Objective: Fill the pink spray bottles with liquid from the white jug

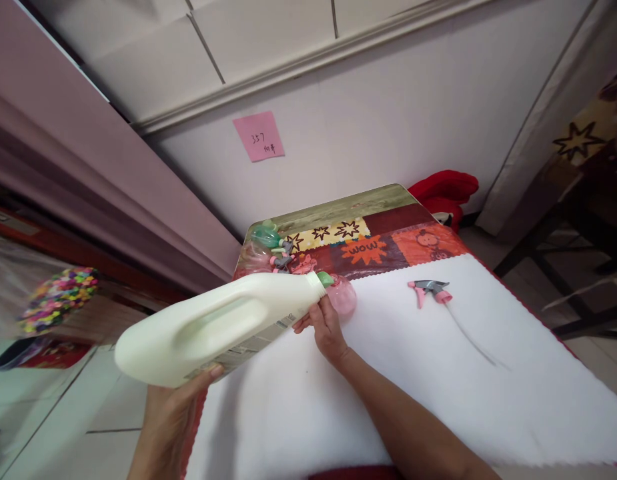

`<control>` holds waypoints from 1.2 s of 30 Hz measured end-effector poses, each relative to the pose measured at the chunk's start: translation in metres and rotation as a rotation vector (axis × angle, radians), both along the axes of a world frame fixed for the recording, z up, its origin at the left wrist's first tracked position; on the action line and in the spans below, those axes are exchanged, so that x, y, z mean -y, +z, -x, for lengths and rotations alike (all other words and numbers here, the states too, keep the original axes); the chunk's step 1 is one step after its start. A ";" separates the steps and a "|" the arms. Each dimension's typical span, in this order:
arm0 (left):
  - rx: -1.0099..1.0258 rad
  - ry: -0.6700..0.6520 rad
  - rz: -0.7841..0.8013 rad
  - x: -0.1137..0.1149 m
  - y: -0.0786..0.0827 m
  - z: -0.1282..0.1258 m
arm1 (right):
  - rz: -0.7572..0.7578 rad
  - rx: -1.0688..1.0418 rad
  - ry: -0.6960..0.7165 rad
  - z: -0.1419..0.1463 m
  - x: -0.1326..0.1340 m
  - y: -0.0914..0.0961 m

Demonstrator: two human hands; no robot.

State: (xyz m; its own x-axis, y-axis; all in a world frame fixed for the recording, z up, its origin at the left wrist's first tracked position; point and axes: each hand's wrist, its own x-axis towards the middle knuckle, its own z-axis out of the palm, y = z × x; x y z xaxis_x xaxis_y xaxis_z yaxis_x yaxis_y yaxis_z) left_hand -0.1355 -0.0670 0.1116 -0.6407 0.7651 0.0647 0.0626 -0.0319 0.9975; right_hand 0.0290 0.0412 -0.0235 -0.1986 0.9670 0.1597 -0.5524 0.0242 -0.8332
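A big cream-white plastic jug (213,320) with a moulded handle is tilted, its green spout (324,279) pointing right and slightly up in the picture. My left hand (185,393) supports the base end from below, thumb on the label side. Just under the neck, my right hand (327,330) grips the jug with its fingers partly hidden. The spout meets the top of a round pink see-through bottle (342,298); whether they touch, I cannot tell. To the right, a pink-and-grey spray trigger head (431,292) with a thin tube lies on the white cloth (438,400).
Green (267,233) and pale pink (254,259) spray bottles lie at the table's far left corner. A pink note (259,137) is stuck to the wall. Something red and plush (443,193) sits behind the table. Colourful small pieces (58,300) stand at left.
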 end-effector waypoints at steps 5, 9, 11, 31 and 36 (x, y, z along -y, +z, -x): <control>-0.004 -0.001 -0.003 0.000 0.002 -0.005 | 0.005 -0.008 -0.004 0.000 0.000 0.001; -0.006 -0.007 -0.012 -0.001 0.003 -0.007 | 0.003 -0.017 -0.007 0.001 0.000 0.000; -0.011 -0.006 -0.012 -0.001 0.003 -0.007 | 0.004 -0.018 -0.011 0.001 0.000 0.000; -0.004 0.004 0.007 0.000 0.002 -0.006 | 0.016 -0.010 -0.009 0.001 0.000 -0.001; 0.001 -0.001 0.006 0.000 0.004 -0.008 | 0.010 -0.005 -0.006 0.000 0.000 -0.001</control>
